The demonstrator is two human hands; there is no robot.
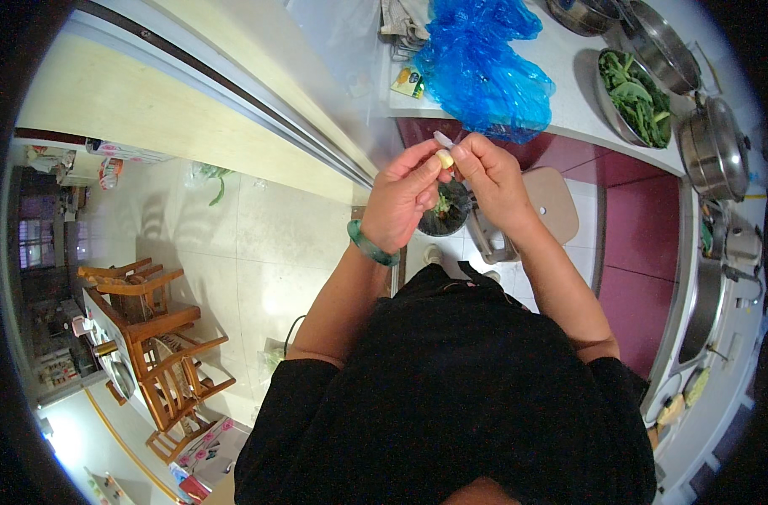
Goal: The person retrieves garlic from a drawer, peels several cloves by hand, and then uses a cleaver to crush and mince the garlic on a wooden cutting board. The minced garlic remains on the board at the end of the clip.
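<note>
The left hand (pixel 405 198) is pinched shut on what looks like a garlic clove (pixel 445 158), raised in front of the body; the right hand (pixel 493 181) meets it there, thumb and finger apparently closed on a pale sliver (pixel 441 139), probably skin. I judge the peeling well along: the clove's visible side looks yellowish and bare, though some skin may remain underneath.

At far left, wooden chairs (pixel 178 370) stand on a pale tiled floor (pixel 266 303). Below the hands sits a dark-lined bin (pixel 461 220) holding greenish scraps. Beyond, the white desk (pixel 573 63) carries a crumpled blue plastic bag (pixel 485 67); a beige stool (pixel 557 202) stands below. Farther right come leafy greens (pixel 632 93) in a bowl and a lidded steel pot (pixel 711 150).
</note>
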